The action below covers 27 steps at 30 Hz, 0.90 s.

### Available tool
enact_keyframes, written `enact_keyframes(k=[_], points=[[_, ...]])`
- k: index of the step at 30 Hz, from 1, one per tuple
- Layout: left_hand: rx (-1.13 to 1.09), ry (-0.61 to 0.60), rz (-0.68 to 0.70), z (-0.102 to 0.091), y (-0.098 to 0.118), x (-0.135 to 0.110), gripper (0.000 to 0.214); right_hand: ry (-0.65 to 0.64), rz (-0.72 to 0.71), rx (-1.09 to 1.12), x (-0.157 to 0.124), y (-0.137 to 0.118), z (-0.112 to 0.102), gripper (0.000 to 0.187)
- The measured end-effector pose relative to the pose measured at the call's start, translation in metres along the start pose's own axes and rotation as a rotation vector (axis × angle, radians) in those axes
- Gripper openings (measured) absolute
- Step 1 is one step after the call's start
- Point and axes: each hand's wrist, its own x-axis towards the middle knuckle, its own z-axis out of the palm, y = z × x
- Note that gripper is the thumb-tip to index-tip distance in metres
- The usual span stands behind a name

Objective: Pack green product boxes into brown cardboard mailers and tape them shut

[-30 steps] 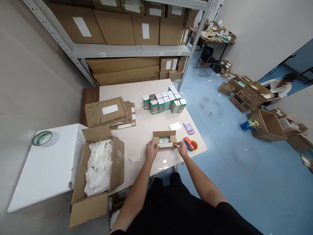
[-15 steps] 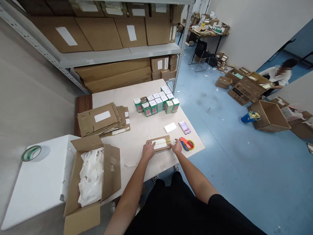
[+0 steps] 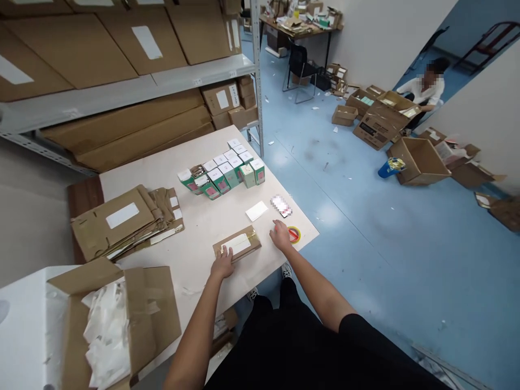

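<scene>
A long cardboard box, with a white label and clear tape on top, lies near the table's front edge. My left hand rests on its left end, fingers apart over the label and the near edge. To the right, my right hand is closed over the handle of a tape dispenser. The dispenser's yellow and red ring shows beside the hand; most of the handle is hidden. Behind the box lie a white card and a phone-like item blurred by pixels.
Several green-and-white small boxes stand farther back. Flattened cartons lie at left, near an open carton of white packing material. Shelving stands behind the table. Across the floor, a person crouches among cartons.
My right hand has left the box's right end and moved onto the tape dispenser. My left hand stays on the box, which is now turned slightly. The view has swung right.
</scene>
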Motion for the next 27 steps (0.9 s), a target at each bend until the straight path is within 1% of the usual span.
enact_keyframes(k=[2, 3, 4, 6, 8, 11, 13, 14, 15, 17, 19, 21, 24, 27], points=[[0.005, -0.077, 0.001, -0.005, -0.001, 0.0, 0.097, -0.066, 0.144, -0.049, -0.001, 0.028, -0.017, 0.038], [0.006, -0.098, -0.005, -0.007, 0.0, -0.001, 0.1, -0.126, 0.208, -0.074, -0.003, 0.042, -0.023, 0.032], [0.006, -0.109, -0.014, -0.007, 0.003, -0.003, 0.103, -0.189, 0.24, -0.092, -0.006, 0.056, -0.027, 0.025], [-0.005, -0.094, -0.039, -0.007, 0.011, -0.007, 0.106, -0.29, 0.245, -0.092, -0.014, 0.079, -0.031, 0.021], [-0.029, -0.058, -0.069, -0.005, 0.02, -0.011, 0.107, -0.355, 0.232, -0.084, -0.022, 0.094, -0.027, 0.024], [-0.061, -0.034, -0.125, -0.002, 0.034, -0.014, 0.105, -0.368, 0.184, -0.095, -0.027, 0.102, -0.015, 0.037], [-0.085, -0.019, -0.149, 0.0, 0.043, -0.015, 0.102, -0.335, 0.165, -0.135, -0.025, 0.101, -0.007, 0.048], [-0.099, -0.01, -0.157, 0.001, 0.047, -0.015, 0.1, -0.317, 0.168, -0.16, -0.022, 0.1, -0.003, 0.05], [-0.112, 0.001, -0.161, 0.002, 0.05, -0.015, 0.099, -0.304, 0.18, -0.179, -0.018, 0.099, -0.001, 0.049], [-0.139, 0.009, -0.173, 0.004, 0.055, -0.016, 0.097, -0.295, 0.207, -0.182, -0.008, 0.096, 0.001, 0.04], [-0.167, 0.004, -0.186, 0.004, 0.056, -0.016, 0.096, -0.295, 0.217, -0.137, 0.001, 0.092, -0.004, 0.03], [-0.197, -0.012, -0.183, 0.003, 0.055, -0.016, 0.095, -0.322, 0.205, -0.05, 0.005, 0.083, -0.013, 0.026], [-0.236, -0.037, -0.163, -0.001, 0.051, -0.014, 0.096, -0.394, 0.138, 0.164, 0.002, 0.053, -0.024, 0.033], [-0.256, -0.051, -0.166, -0.004, 0.051, -0.013, 0.098, -0.461, 0.018, 0.454, -0.004, 0.005, -0.018, 0.05]])
